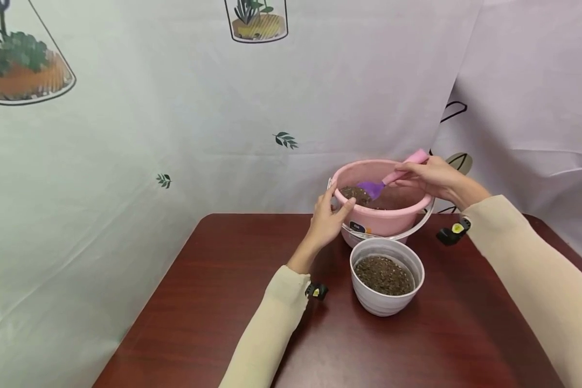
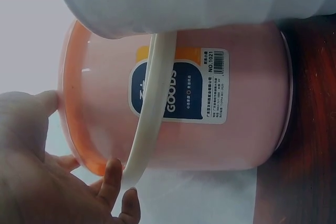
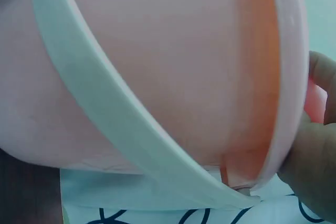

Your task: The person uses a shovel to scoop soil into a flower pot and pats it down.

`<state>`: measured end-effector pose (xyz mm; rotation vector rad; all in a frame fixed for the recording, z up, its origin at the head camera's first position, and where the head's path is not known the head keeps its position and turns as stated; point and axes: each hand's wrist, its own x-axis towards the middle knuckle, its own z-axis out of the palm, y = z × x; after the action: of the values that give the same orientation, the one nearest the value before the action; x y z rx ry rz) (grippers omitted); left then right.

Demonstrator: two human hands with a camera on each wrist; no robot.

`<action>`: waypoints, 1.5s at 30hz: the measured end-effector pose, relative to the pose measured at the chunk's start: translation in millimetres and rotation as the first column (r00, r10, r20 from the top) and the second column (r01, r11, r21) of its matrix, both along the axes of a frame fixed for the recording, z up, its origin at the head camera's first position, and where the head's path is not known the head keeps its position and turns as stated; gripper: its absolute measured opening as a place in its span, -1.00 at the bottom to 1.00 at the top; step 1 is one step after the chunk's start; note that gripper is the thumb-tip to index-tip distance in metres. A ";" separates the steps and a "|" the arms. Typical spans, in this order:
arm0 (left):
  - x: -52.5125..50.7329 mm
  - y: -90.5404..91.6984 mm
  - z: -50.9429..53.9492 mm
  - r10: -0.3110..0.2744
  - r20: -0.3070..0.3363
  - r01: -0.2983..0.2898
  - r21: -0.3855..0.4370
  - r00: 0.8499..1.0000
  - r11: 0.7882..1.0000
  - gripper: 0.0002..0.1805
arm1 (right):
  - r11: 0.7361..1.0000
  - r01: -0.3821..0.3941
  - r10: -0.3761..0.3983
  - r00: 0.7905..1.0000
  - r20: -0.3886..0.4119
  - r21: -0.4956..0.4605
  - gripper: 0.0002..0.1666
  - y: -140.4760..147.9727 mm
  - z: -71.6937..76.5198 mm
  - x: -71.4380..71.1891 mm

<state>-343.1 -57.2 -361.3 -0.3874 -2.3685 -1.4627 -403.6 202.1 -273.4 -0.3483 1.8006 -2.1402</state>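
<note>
A pink bucket (image 1: pixel 383 218) with soil (image 1: pixel 356 195) inside stands near the table's back edge. The left hand (image 1: pixel 326 218) grips its left rim; in the left wrist view, that hand (image 2: pixel 58 166) has its thumb on the rim and fingers by the white bail handle (image 2: pixel 152 114). Over the bucket's right side, the right hand (image 1: pixel 431 175) holds the pink handle (image 1: pixel 407 166) of a small trowel, whose purple blade (image 1: pixel 372 188) points down-left at the soil. In the right wrist view, the right hand (image 3: pixel 315 156) is partly hidden behind the bucket rim (image 3: pixel 291 77).
In front of the bucket, a white pot (image 1: pixel 383 304) holds dark soil (image 1: pixel 384 275). Both stand on a reddish-brown table (image 1: pixel 213 302). A pale cloth (image 1: pixel 223 108) printed with plants hangs behind and to the sides.
</note>
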 end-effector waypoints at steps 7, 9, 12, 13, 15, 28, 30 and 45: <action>2.0 1.2 -3.3 0.027 0.000 -0.028 0.013 1.000 1.000 -0.23 | 0.994 -0.034 0.027 0.997 -0.065 -0.099 -0.65 10.0 -5.9 6.4; 2.3 1.0 -3.6 0.035 0.000 -0.035 0.018 0.999 0.999 -0.23 | 0.991 -0.015 0.005 0.997 -0.073 -0.136 -0.67 12.8 -7.3 8.3; 2.1 0.9 -4.7 0.037 -0.006 -0.037 0.025 0.999 0.999 -0.23 | 0.982 0.010 -0.029 0.995 -0.100 -0.191 -0.69 17.2 -9.4 11.4; 2.0 1.0 -5.2 0.035 -0.007 -0.035 0.028 0.999 0.999 -0.22 | 0.978 0.012 -0.036 0.994 -0.108 -0.210 -0.70 18.6 -10.0 12.4; 2.6 1.0 -6.4 0.029 -0.008 -0.029 0.027 1.000 0.999 -0.21 | 0.971 0.012 -0.042 0.992 -0.121 -0.240 -0.71 20.8 -11.3 14.1; 29.7 -5.4 -5.9 -0.033 0.100 0.035 -0.016 0.994 0.999 -0.18 | 0.951 -0.097 0.034 0.976 -0.214 -0.293 -0.63 41.8 -11.6 43.7; 36.3 -9.6 -5.1 -0.067 0.110 0.073 -0.049 0.992 0.996 -0.18 | 0.948 -0.113 0.045 0.974 -0.224 -0.298 -0.62 45.1 -9.6 51.2; 71.8 -23.2 -7.4 -0.436 0.298 0.528 -0.453 0.849 0.719 0.04 | 0.940 -0.295 0.228 0.917 -0.329 -0.171 -0.52 64.8 -17.7 104.2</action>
<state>-271.3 -80.4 -368.7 -1.1434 -2.9481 -1.0148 -299.5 266.8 -291.1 -0.9678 1.5533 -2.1803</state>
